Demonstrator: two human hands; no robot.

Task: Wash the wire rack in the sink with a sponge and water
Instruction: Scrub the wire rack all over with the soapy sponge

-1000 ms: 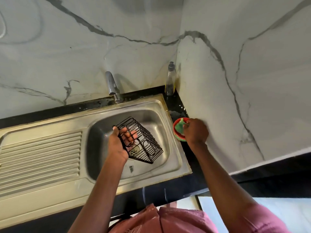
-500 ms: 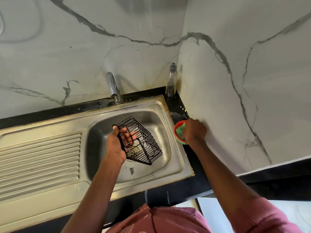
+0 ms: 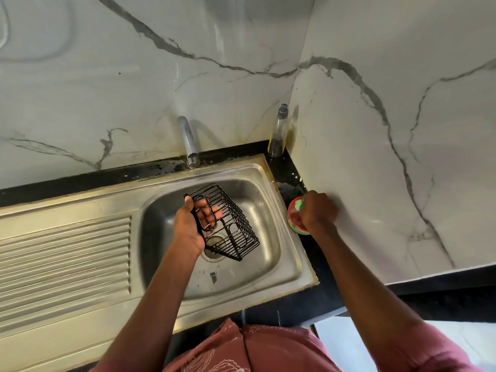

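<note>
My left hand grips one end of the black wire rack and holds it tilted above the basin of the steel sink. My right hand reaches into a small red tub on the black counter right of the sink, with its fingers closed on a green sponge. Most of the sponge is hidden under the hand. The chrome tap stands behind the basin, and no water runs from it.
A ribbed draining board fills the left of the sink unit. A clear bottle stands in the back corner. Marble walls close in behind and on the right, close to the red tub. The drain lies under the rack.
The right hand has pressed a little deeper into the red tub over the sponge. The left hand keeps the rack held over the basin, nearly still.
</note>
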